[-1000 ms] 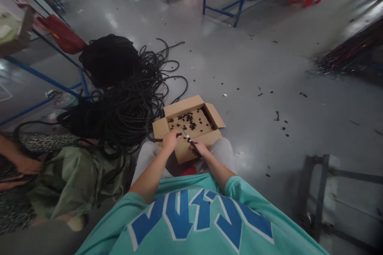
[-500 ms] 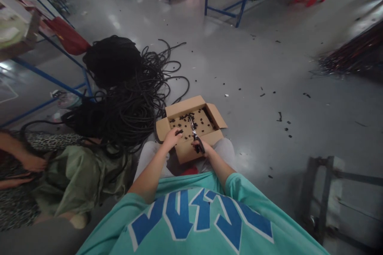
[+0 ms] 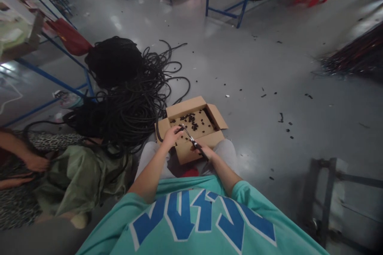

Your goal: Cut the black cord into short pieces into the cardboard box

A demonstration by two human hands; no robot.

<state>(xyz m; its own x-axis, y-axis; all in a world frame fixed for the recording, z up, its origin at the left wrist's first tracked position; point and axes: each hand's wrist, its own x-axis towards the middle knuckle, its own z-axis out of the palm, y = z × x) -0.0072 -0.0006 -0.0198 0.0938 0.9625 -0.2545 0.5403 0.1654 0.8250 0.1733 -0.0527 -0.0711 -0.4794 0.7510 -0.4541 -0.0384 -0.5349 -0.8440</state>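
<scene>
My left hand [image 3: 171, 137] is closed on a black cord [image 3: 180, 129], whose end pokes out past my fingertips over the cardboard box [image 3: 188, 154]. My right hand [image 3: 207, 152] grips a pair of scissors [image 3: 193, 142] with dark handles. Their blade tips reach up-left to the cord end; whether they touch it I cannot tell. Many short black pieces [image 3: 194, 125] lie scattered on the bottom of the open box, which sits between my knees. Part of the cord runs down along the box's left flap behind my left hand.
A big tangle of black cord [image 3: 134, 103] heaps on the floor to the left. Beside it sits another person, whose hand [image 3: 37, 163] shows. Blue metal frames [image 3: 223, 12] stand at the back, a grey metal frame [image 3: 330, 191] at right. Scraps [image 3: 281, 117] dot the floor.
My right hand has turned the scissors leftward, so their tips moved from above the box's middle to the cord end at my left hand. My left hand stays almost in place.
</scene>
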